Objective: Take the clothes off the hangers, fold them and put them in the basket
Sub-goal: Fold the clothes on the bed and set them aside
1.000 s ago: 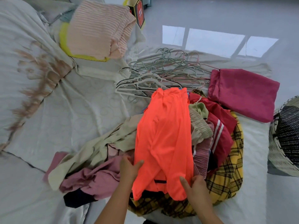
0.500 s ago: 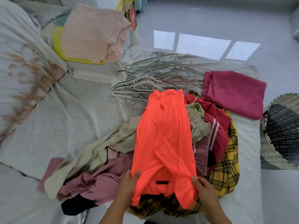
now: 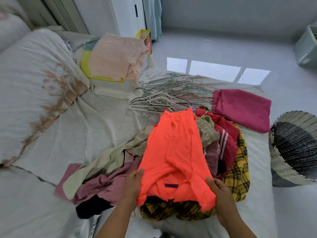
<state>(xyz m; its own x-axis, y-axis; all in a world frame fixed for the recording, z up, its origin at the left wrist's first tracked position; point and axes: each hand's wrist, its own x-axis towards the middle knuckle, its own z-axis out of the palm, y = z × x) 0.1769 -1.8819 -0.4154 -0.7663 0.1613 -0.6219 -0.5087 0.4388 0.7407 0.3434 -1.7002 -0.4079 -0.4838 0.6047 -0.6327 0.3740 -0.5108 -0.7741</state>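
Status: mid-task, early by my read. Orange shirt (image 3: 173,152) lies lengthwise on top of the clothes heap, running away from both hands, with no hanger visible in it. Left hand (image 3: 133,184) grasps its near left edge, thumb on top. Right hand (image 3: 221,194) grasps the near right corner, fingers curled round the fabric. Fold of this piece looks about to start, not done.

Done: bare hangers (image 3: 171,93) are piled beyond the shirt's far end, so much of the unhanging looks finished. One magenta garment (image 3: 243,110) is folded flat, ahead-right of the right hand, on the bed and not in the basket. Woven basket (image 3: 281,170) sits right of the right hand, off the bed edge, tipped toward the camera. No clothes visible in the part of its inside that shows.

Left, all unfolded:
- yellow plaid piece (image 3: 238,177), just beside the right hand
- red piece with white stripes (image 3: 224,138), beyond the plaid
- beige piece (image 3: 106,160) and mauve piece (image 3: 103,186), spreading left of the left hand

Can't tell whether any hangers are buried in there.

Surface: bed (image 3: 68,126) with a pale patterned cover, creased. Folded pink striped knit (image 3: 116,60) lies far ahead-left of the left hand.

Room: glossy grey floor (image 3: 223,48) with a window reflection beyond the hangers, yellow box (image 3: 145,40) past the knit, pale green crate (image 3: 307,48) far right.
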